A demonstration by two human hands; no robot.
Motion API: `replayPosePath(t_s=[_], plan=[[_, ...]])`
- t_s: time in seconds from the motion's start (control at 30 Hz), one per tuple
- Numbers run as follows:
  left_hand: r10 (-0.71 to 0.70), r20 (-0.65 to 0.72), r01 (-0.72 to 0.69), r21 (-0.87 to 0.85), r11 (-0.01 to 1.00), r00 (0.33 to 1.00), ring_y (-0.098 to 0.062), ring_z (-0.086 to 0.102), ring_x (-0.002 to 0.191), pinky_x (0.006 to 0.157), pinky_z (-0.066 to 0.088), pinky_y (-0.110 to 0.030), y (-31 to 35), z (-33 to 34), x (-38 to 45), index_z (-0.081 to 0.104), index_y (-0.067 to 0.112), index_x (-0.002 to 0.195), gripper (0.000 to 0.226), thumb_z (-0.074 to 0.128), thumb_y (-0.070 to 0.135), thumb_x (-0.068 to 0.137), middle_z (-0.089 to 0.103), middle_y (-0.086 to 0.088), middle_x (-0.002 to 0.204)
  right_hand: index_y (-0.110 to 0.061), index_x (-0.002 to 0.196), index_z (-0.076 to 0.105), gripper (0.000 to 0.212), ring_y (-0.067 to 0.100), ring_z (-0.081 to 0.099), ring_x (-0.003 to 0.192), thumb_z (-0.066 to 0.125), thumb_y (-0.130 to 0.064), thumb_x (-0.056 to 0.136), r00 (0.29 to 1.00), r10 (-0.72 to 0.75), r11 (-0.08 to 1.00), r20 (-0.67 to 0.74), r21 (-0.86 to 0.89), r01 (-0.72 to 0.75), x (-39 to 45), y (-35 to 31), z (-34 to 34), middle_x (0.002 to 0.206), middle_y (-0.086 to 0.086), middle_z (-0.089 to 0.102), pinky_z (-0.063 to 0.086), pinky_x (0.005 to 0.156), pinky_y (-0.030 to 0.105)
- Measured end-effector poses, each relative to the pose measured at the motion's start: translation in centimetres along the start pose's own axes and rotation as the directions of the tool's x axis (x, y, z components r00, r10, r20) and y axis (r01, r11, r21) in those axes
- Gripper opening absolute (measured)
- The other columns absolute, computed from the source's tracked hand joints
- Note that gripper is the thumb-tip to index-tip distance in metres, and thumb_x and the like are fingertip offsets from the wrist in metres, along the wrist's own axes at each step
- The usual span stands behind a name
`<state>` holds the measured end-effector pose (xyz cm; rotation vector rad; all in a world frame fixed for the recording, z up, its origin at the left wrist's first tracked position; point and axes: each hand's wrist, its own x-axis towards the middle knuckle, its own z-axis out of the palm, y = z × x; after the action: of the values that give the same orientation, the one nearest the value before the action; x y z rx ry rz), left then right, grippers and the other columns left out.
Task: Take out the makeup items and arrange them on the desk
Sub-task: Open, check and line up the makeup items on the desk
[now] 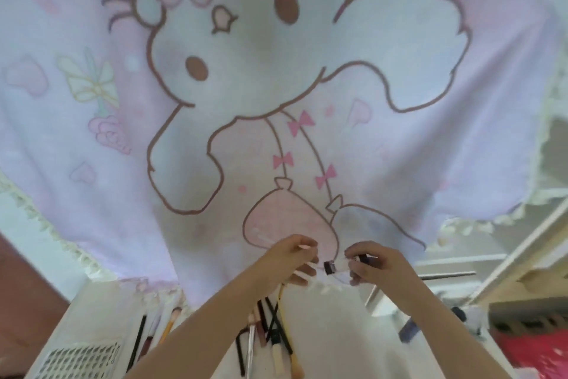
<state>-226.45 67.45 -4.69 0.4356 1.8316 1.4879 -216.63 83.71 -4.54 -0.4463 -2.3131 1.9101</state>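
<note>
Both hands are up in front of the pink cartoon curtain [276, 86]. The right hand [373, 265] pinches a small clear tube with a black cap [333, 268], possibly a lip gloss; it's blurry. The left hand [290, 258] has curled fingers at the cap end. Below the curtain, brushes and pencils [270, 332] lie in loose rows on the white desk [338, 332].

single head view, close above the desk [322, 332], facing a hanging curtain [92, 132]
</note>
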Motion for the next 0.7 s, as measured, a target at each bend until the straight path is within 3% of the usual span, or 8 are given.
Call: replayPosePath(t_s=[0.13,0.27,0.33,0.4,0.5,0.6,0.63,0.7], plan=[[0.139,0.1,-0.156,0.188,0.97,0.985,-0.001,0.058,0.063,0.054,0.047,-0.013,2.6,1.0,-0.2,0.055,0.021,0.094,0.008,0.053,0.013,0.092,0.06,0.005,0.079,-0.014,0.079,0.064,0.031,0.017,0.064,0.069,0.05,0.014,0.084,0.995,-0.087,0.995,0.043,-0.035,0.089,0.4,-2.2,-1.2,0.086,0.009,0.052,0.057,0.068,0.02],[0.29,-0.015,-0.277,0.251,0.928,0.957,-0.003,0.049,0.06,0.05,0.042,-0.012,3.9,1.9,-0.4,0.051,0.02,0.09,0.015,0.042,0.01,0.096,0.051,0.004,0.074,-0.014,0.079,0.056,0.023,0.007,0.059,0.043,0.048,0.005,0.089,0.99,-0.117,0.993,-0.08,-0.025,0.116,0.8,-4.2,-1.3,0.068,0.008,0.055,0.051,0.047,0.015],[0.372,-0.061,-0.336,0.315,0.888,0.926,-0.005,0.04,0.055,0.048,0.035,-0.012,4.5,2.5,-0.6,0.046,0.026,0.084,0.023,0.035,0.011,0.098,0.044,0.004,0.068,-0.017,0.068,0.047,0.028,0.006,0.047,0.035,0.043,-0.007,0.094,0.973,-0.185,0.971,-0.142,-0.178,0.159,1.1,-4.8,-0.9,0.05,-0.001,0.05,0.041,0.041,0.016],[0.48,-0.111,-0.393,0.431,0.812,0.87,-0.005,0.034,0.054,0.049,0.032,-0.014,5.2,3.0,-0.6,0.041,0.028,0.078,0.027,0.031,0.014,0.099,0.038,0.006,0.064,-0.019,0.062,0.037,0.035,0.012,0.039,0.043,0.038,-0.016,0.096,0.941,-0.267,0.932,-0.21,-0.305,0.196,1.4,-5.4,0.0,0.047,-0.004,0.041,0.033,0.047,0.022],[0.623,-0.157,-0.401,0.64,0.655,0.766,-0.006,0.029,0.05,0.048,0.032,-0.016,6.3,3.5,-0.8,0.032,0.026,0.064,0.037,0.025,0.023,0.101,0.032,0.006,0.057,-0.015,0.06,0.035,0.037,0.016,0.033,0.051,0.034,-0.019,0.097,0.891,-0.306,0.945,-0.335,-0.223,0.24,1.9,-6.9,0.9,0.054,0.001,0.035,0.029,0.053,0.027],[0.684,-0.182,-0.313,0.786,0.533,0.707,-0.011,0.032,0.049,0.046,0.025,-0.019,7.5,3.2,-0.8,0.037,0.017,0.06,0.048,0.012,0.044,0.091,0.029,0.008,0.052,-0.009,0.076,0.042,0.021,0.015,0.036,0.052,0.033,-0.011,0.095,0.868,-0.326,0.944,-0.374,-0.174,0.28,2.7,-8.7,0.8,0.06,0.0,0.04,0.031,0.051,0.025],[0.655,-0.22,-0.278,0.775,0.568,0.723,-0.015,0.034,0.052,0.047,0.022,-0.019,7.9,3.0,-0.6,0.043,0.013,0.064,0.053,0.012,0.045,0.093,0.031,0.008,0.053,-0.008,0.083,0.041,0.015,0.014,0.036,0.052,0.032,-0.007,0.095,0.861,-0.354,0.933,-0.364,-0.193,0.302,2.7,-9.0,0.7,0.061,0.0,0.041,0.031,0.05,0.024],[0.5,-0.341,-0.252,0.564,0.786,0.796,-0.016,0.035,0.052,0.049,0.025,-0.023,8.7,2.9,-0.2,0.047,0.009,0.064,0.05,0.023,0.034,0.099,0.036,0.004,0.053,-0.009,0.09,0.038,0.011,0.011,0.037,0.05,0.031,-0.002,0.094,0.834,-0.466,0.875,-0.295,-0.295,0.384,2.4,-9.2,0.6,0.059,-0.002,0.04,0.031,0.046,0.017]])
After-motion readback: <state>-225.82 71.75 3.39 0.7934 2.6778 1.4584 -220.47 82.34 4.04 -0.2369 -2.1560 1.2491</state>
